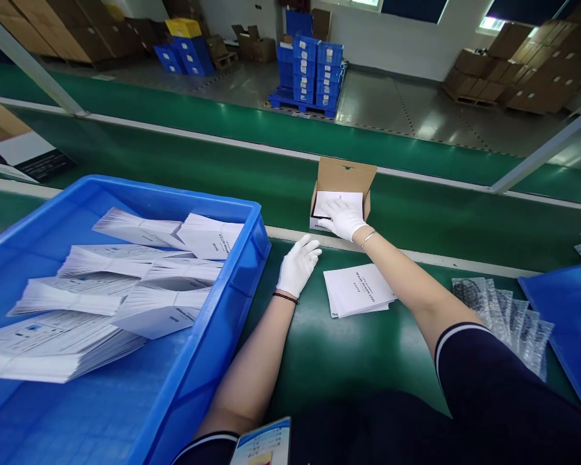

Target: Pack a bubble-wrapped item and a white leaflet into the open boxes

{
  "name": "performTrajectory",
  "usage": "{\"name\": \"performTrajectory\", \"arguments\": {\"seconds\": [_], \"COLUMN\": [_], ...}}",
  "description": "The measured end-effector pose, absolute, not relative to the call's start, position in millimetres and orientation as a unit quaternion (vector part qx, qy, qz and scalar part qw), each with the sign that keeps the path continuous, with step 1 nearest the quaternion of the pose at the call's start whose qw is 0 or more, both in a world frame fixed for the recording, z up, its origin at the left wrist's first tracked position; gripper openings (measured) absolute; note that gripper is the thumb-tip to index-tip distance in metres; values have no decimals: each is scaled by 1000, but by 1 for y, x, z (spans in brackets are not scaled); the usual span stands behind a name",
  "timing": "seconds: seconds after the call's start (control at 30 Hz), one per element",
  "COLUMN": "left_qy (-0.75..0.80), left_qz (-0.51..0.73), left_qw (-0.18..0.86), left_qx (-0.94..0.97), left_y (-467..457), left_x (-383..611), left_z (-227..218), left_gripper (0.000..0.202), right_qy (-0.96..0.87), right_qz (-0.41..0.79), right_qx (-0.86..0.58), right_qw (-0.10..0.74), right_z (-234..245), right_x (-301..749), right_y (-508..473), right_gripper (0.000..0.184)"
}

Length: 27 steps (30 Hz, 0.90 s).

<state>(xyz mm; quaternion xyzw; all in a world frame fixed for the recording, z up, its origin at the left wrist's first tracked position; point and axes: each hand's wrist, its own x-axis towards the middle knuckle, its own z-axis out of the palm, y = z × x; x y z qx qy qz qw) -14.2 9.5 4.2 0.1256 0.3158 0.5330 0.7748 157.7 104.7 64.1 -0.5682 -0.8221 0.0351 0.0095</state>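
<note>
My right hand, in a white glove, lies with outstretched fingers on a white booklet inside a small cardboard box. The box's lid stands up at the back. To the left and just in front of the box, my gloved left hand is held with its fingers apart and nothing in it. A small pile of white printed booklets rests on the green work surface, below and between my hands.
Banded stacks of booklets fill part of a large blue bin on the left. Bubble-wrap pouches lie at right beside another blue bin. A green conveyor belt runs behind the work surface. An open carton sits far left.
</note>
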Motion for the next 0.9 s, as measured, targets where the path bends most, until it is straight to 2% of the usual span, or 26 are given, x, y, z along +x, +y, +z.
{"name": "performTrajectory", "arguments": {"seconds": [0.13, 0.23, 0.3, 0.4, 0.47, 0.53, 0.73, 0.8, 0.9], "left_qy": [352, 365, 364, 346, 335, 338, 361, 356, 334], "left_qz": [562, 521, 464, 403, 388, 381, 377, 389, 439], "left_qw": [696, 637, 620, 603, 601, 599, 573, 563, 573], "left_qx": [274, 435, 517, 595, 613, 618, 632, 637, 606], "left_y": [3, -5, -10, -15, -17, -18, -18, -18, -18], "left_x": [-11, -7, -4, 1, 4, 5, 5, 4, 2], "left_z": [2, 3, 5, 5, 4, 2, -2, -2, -3], "left_gripper": [26, 28, 31, 36, 40, 41, 34, 40, 55], "right_qy": [-827, -787, -727, -629, -584, -561, -518, -487, -423], "right_qz": [4, 12, 72, 158, 199, 217, 161, 179, 198], "right_qx": [-560, -612, -681, -761, -786, -799, -817, -818, -816], "right_qw": [51, 81, 55, -20, -29, 17, 197, 247, 340], "right_z": [71, 83, 83, 72, 62, 54, 50, 52, 55], "right_x": [171, 191, 207, 226, 231, 231, 230, 235, 241], "right_y": [70, 15, -26, -76, -96, -108, -115, -115, -113], "right_gripper": [55, 47, 52, 71, 76, 66, 20, 19, 34]}}
